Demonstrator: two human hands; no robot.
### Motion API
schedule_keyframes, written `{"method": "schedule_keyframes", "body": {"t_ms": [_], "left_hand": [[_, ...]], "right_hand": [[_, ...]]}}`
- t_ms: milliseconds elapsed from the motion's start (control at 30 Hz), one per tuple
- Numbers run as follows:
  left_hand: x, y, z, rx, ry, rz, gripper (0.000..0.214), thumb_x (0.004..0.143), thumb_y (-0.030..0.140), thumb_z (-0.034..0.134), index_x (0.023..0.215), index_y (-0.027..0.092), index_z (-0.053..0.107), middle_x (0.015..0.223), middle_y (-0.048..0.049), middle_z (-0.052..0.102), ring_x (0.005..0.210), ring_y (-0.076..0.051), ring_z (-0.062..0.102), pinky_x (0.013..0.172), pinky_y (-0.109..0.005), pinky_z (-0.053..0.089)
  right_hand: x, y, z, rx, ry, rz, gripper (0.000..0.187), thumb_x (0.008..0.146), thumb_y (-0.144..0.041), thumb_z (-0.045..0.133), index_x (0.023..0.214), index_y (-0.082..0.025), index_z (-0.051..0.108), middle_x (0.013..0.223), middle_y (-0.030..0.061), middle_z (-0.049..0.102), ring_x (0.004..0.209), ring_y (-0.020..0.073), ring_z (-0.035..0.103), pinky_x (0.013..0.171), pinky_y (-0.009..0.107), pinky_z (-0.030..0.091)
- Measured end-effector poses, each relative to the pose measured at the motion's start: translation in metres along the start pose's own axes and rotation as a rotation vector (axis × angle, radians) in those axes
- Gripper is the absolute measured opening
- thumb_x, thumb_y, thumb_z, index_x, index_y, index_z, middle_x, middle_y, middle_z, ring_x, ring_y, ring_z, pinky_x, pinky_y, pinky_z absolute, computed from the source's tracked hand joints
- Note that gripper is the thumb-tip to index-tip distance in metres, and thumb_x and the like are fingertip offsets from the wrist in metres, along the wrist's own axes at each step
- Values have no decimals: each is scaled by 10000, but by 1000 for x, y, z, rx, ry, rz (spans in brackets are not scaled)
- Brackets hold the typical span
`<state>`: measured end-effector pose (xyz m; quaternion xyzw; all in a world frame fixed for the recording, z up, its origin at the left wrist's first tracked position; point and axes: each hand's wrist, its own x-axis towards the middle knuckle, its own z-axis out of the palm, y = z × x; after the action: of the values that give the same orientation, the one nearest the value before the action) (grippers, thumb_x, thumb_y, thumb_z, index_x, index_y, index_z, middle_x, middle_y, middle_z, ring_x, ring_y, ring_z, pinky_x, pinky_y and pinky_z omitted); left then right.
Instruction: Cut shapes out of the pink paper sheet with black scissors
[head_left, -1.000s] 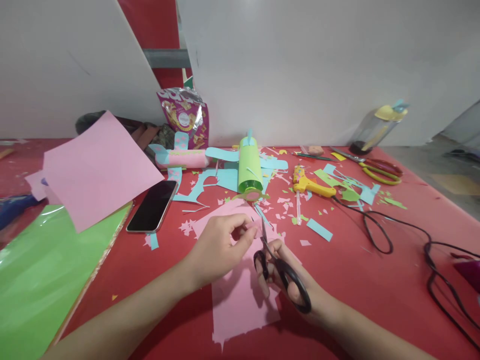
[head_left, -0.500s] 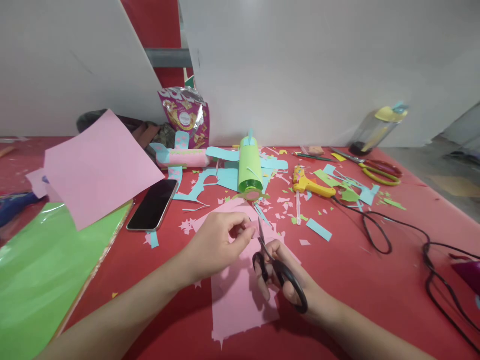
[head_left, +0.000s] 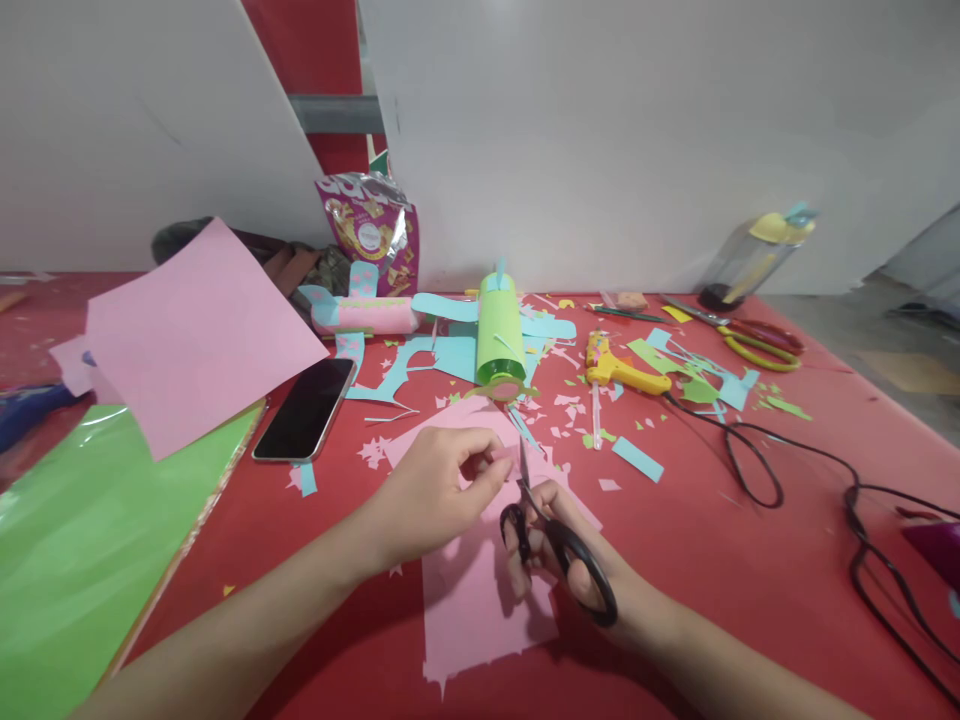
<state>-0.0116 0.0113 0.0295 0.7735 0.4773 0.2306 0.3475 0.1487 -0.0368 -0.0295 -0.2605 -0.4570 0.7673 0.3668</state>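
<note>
My left hand [head_left: 442, 485] pinches a small piece of pink paper [head_left: 511, 458] between thumb and fingers. Black-handled scissors [head_left: 576, 560] are in my right hand [head_left: 566, 530], fingers through the loops. Their blades point away from me and lie against the small piece. Beneath both hands lies a larger pink sheet [head_left: 480, 625] with cut, ragged edges. Just beyond stands a green paper tube [head_left: 499, 325] with blue paper wings [head_left: 550, 328]. To its left rests a pink paper tube [head_left: 379, 316] with blue fins.
A phone [head_left: 304, 410], a big pink sheet [head_left: 202, 340] and a green sheet pack [head_left: 112, 540] lie left. Right are a yellow glue gun [head_left: 626, 375] with a trailing cable [head_left: 810, 455], larger scissors [head_left: 757, 343], a bottle [head_left: 754, 262] and paper scraps. A snack bag [head_left: 375, 235] leans behind.
The scissors' finger loop has swung slightly left, with the fingers of my right hand shifting along. My left hand still pinches the small piece in nearly the same spot.
</note>
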Motion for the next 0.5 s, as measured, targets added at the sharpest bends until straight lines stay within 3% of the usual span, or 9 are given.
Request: {"method": "schedule_keyframes", "body": {"t_ms": [500], "left_hand": [[1,-2,-2,-23,-27,-12,254,783,257,383,557,159,444,521,35,431,506,-84,398,484,-193,320]], "right_hand": [[1,-2,1,18,-2,1,498,598,-599,565,814,-235,302,720,-35,407,529,81,430,523,236,350]]}}
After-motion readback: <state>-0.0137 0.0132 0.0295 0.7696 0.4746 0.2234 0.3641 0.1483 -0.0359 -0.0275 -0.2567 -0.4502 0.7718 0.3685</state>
